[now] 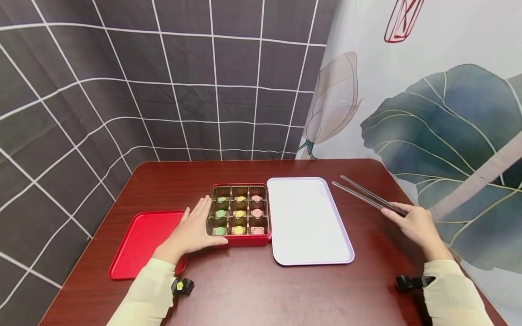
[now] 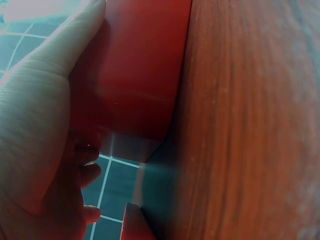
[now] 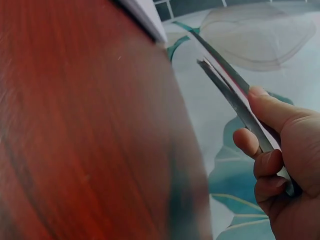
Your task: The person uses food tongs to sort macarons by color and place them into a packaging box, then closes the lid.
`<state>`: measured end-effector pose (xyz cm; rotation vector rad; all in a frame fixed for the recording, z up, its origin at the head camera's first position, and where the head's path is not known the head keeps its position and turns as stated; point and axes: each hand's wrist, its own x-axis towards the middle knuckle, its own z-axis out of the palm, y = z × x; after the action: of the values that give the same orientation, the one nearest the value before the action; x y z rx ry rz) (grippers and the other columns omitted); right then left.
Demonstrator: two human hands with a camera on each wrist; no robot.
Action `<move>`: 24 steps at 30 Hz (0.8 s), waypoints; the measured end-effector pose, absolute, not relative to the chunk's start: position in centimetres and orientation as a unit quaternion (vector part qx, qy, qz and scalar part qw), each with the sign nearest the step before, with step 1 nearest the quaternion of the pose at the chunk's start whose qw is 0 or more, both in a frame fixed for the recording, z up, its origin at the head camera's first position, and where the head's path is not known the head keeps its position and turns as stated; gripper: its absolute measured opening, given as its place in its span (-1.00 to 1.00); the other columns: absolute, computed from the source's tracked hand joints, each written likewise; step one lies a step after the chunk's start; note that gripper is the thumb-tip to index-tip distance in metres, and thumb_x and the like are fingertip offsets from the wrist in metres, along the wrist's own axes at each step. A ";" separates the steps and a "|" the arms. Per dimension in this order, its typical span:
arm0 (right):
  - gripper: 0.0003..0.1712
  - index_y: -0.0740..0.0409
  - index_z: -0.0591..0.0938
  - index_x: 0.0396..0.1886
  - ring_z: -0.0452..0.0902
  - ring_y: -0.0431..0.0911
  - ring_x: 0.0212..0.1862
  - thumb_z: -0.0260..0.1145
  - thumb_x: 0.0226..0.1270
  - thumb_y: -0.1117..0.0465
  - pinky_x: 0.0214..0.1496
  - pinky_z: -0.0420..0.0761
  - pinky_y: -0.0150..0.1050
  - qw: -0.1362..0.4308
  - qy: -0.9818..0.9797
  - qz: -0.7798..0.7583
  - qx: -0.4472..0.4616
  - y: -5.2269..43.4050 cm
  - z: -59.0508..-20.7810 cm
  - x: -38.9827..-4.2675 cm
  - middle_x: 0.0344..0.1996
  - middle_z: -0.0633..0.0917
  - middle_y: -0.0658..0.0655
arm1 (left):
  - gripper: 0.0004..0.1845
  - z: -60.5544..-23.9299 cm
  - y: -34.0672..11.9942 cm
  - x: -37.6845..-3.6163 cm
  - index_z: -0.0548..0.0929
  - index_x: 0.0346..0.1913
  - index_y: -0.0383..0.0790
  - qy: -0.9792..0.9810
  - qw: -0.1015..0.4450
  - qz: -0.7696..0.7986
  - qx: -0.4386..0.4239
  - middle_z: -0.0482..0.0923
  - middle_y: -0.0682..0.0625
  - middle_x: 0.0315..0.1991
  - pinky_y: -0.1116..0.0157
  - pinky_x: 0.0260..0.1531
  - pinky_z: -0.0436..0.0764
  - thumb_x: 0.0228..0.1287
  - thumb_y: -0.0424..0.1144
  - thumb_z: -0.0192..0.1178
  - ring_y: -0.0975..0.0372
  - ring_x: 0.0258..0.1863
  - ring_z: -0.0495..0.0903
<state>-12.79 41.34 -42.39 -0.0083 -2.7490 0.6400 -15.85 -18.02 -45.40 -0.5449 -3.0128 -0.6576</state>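
My right hand (image 1: 418, 226) grips a pair of metal tongs (image 1: 369, 194) above the table's right side. Their two arms stand apart at the tips with nothing between them. In the right wrist view, thumb and curled fingers close round the tongs (image 3: 235, 97). My left hand (image 1: 195, 231) rests against the left side of a red box (image 1: 248, 241), its fingers straight and its thumb at the front corner. In the left wrist view the thumb lies along the red wall (image 2: 135, 65). Inside, a gold divided insert (image 1: 238, 190) holds small green (image 1: 220, 213), yellow (image 1: 239, 213) and pink sweets (image 1: 257, 213), a colour per column.
Right of the box, touching or nearly so, lies a white tray (image 1: 310, 217). A red lid (image 1: 142, 244) lies flat at the left, partly under my left forearm. All stand on a dark red wooden table (image 1: 253, 290), with a grid-patterned curtain (image 1: 183, 90) behind.
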 end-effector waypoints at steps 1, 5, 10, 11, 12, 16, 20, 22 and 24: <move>-0.41 0.38 0.64 0.01 0.54 0.32 -0.19 0.39 0.22 -0.05 -0.26 0.50 0.18 0.159 -0.962 0.222 -0.005 41.5 -42.6 -12.8 -0.26 0.68 0.46 | 0.46 -45.4 -18.0 -15.8 -0.08 0.53 -0.25 -0.962 0.004 -0.211 -0.174 -0.11 -0.14 0.53 -0.18 0.37 -0.12 -0.35 0.65 0.17 0.03 0.50 -0.14; -0.39 0.40 0.63 0.03 0.52 0.36 -0.17 0.37 0.23 -0.06 -0.21 0.47 0.27 0.151 -0.965 0.216 -0.013 42.2 -43.3 -12.6 -0.24 0.67 0.49 | 0.46 -45.5 -18.0 -15.9 -0.09 0.53 -0.25 -0.962 0.004 -0.210 -0.174 -0.11 -0.14 0.53 -0.18 0.37 -0.12 -0.34 0.63 0.19 0.03 0.50 -0.14; -0.36 0.40 0.62 0.02 0.52 0.37 -0.17 0.36 0.24 -0.10 -0.19 0.47 0.29 0.147 -0.966 0.210 -0.021 42.9 -44.3 -12.4 -0.20 0.65 0.51 | 0.45 -45.5 -18.0 -15.9 -0.08 0.53 -0.24 -0.962 0.005 -0.209 -0.174 -0.11 -0.13 0.53 -0.18 0.37 -0.12 -0.33 0.63 0.19 0.04 0.51 -0.14; -0.35 0.40 0.62 0.02 0.52 0.37 -0.16 0.35 0.24 -0.11 -0.18 0.46 0.29 0.145 -0.967 0.209 -0.022 43.0 -44.5 -12.4 -0.20 0.65 0.51 | 0.45 -45.5 -18.0 -15.9 -0.08 0.53 -0.24 -0.962 0.005 -0.209 -0.174 -0.11 -0.13 0.53 -0.18 0.37 -0.12 -0.34 0.63 0.19 0.04 0.51 -0.14; -0.35 0.41 0.62 0.02 0.52 0.38 -0.15 0.35 0.24 -0.12 -0.18 0.46 0.30 0.143 -0.967 0.208 -0.024 43.1 -44.6 -12.4 -0.18 0.64 0.52 | 0.45 -45.5 -18.0 -15.9 -0.08 0.53 -0.24 -0.962 0.005 -0.209 -0.174 -0.11 -0.13 0.53 -0.18 0.37 -0.12 -0.34 0.63 0.19 0.04 0.51 -0.14; -0.32 0.41 0.61 0.03 0.50 0.39 -0.13 0.33 0.25 -0.14 -0.16 0.45 0.31 0.135 -0.969 0.205 -0.030 43.4 -45.0 -12.5 -0.16 0.63 0.53 | 0.45 -45.4 -18.0 -15.9 -0.08 0.53 -0.24 -0.962 0.004 -0.211 -0.174 -0.11 -0.13 0.53 -0.18 0.37 -0.12 -0.34 0.63 0.19 0.04 0.51 -0.14; -0.30 0.40 0.60 0.04 0.50 0.38 -0.14 0.32 0.25 -0.17 -0.16 0.46 0.30 0.130 -0.970 0.203 -0.036 43.4 -45.1 -12.5 -0.16 0.63 0.53 | 0.45 -45.4 -18.0 -15.9 -0.09 0.53 -0.23 -0.962 0.003 -0.211 -0.172 -0.11 -0.12 0.53 -0.18 0.37 -0.12 -0.34 0.62 0.20 0.04 0.51 -0.14; -0.31 0.39 0.61 0.04 0.50 0.38 -0.14 0.32 0.25 -0.17 -0.16 0.45 0.30 0.127 -0.970 0.203 -0.036 43.3 -45.1 -12.5 -0.16 0.63 0.53 | 0.45 -45.4 -18.0 -15.9 -0.09 0.53 -0.23 -0.962 0.004 -0.210 -0.172 -0.11 -0.12 0.53 -0.18 0.37 -0.12 -0.33 0.62 0.20 0.04 0.50 -0.14; -0.32 0.39 0.61 0.04 0.49 0.39 -0.13 0.31 0.25 -0.16 -0.16 0.45 0.30 0.124 -0.971 0.203 -0.035 43.2 -45.1 -12.5 -0.17 0.63 0.53 | 0.45 -45.5 -18.0 -16.0 -0.09 0.53 -0.24 -0.962 0.004 -0.210 -0.173 -0.11 -0.13 0.53 -0.18 0.37 -0.11 -0.33 0.62 0.20 0.03 0.50 -0.14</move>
<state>-12.50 43.18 -45.13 -0.1014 -2.8312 0.5906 -15.98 -17.98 -45.48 -0.5434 -3.0151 -0.6571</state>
